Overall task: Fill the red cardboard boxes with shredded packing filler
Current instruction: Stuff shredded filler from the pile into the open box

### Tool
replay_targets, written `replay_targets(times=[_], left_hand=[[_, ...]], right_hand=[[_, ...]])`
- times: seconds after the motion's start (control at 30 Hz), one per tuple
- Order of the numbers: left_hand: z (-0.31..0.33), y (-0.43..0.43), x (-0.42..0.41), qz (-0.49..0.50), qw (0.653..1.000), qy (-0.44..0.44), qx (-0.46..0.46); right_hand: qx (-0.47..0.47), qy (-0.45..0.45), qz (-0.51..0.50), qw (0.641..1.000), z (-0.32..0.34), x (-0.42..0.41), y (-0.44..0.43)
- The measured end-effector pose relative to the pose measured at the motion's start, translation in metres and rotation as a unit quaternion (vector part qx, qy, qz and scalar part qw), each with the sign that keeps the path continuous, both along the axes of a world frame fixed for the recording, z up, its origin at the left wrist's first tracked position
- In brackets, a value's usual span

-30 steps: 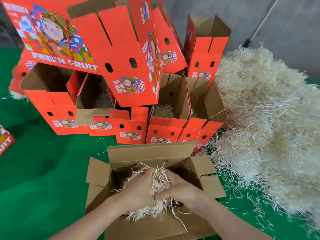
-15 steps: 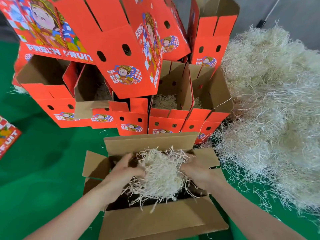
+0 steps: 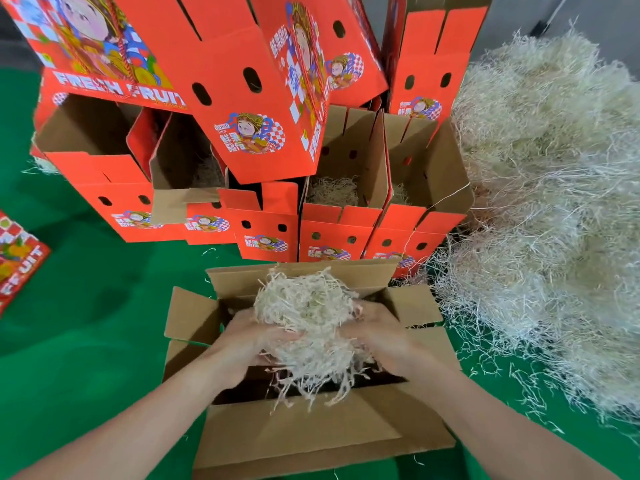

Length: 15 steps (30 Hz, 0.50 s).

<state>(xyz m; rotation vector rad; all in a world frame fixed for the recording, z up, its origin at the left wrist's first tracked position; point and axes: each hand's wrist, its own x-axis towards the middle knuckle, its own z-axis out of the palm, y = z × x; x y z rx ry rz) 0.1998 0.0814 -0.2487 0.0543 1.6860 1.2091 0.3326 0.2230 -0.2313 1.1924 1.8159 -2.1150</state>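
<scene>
Head view: left hand (image 3: 249,341) and right hand (image 3: 381,337) together clasp one wad of shredded filler (image 3: 308,306) just above the nearest open box (image 3: 311,431), whose dark interior looks barely filled. Behind it stand five open red boxes (image 3: 332,233) in a row, with filler visible in three. At least four stacked boxes (image 3: 242,81) sit above them. One large filler heap (image 3: 554,202) lies to the right.

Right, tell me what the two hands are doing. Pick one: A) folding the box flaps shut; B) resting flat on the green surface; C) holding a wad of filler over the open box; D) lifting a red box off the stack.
C: left hand and right hand grip a wad of filler above the open box.
</scene>
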Motion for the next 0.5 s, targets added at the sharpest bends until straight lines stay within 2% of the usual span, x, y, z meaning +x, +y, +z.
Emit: replay_targets(times=[0.07,0.17,0.27,0.37,0.43,0.5], left_hand=[[0.002,-0.010,-0.008,0.033,0.999,0.002,-0.015],[0.004,-0.024,-0.011,0.013,1.000,-0.025,-0.009],[0.017,-0.034,-0.018,-0.076,0.992,-0.097,0.041],[0.024,-0.037,-0.022,-0.161,0.967,-0.153,0.121],[0.022,-0.032,-0.016,-0.167,0.971,-0.115,0.127],[0.016,-0.023,-0.008,-0.155,0.983,-0.032,0.090]], right_hand=[[0.005,-0.040,-0.029,0.999,0.006,0.005,0.010],[0.050,-0.090,-0.018,0.995,0.011,0.016,0.020],[0.061,-0.093,-0.004,0.994,0.016,0.017,0.022],[0.044,-0.099,-0.048,0.993,0.014,0.010,0.016],[-0.027,-0.061,-0.063,0.996,0.011,0.008,0.011],[-0.096,0.003,0.014,0.995,0.010,0.008,0.004]])
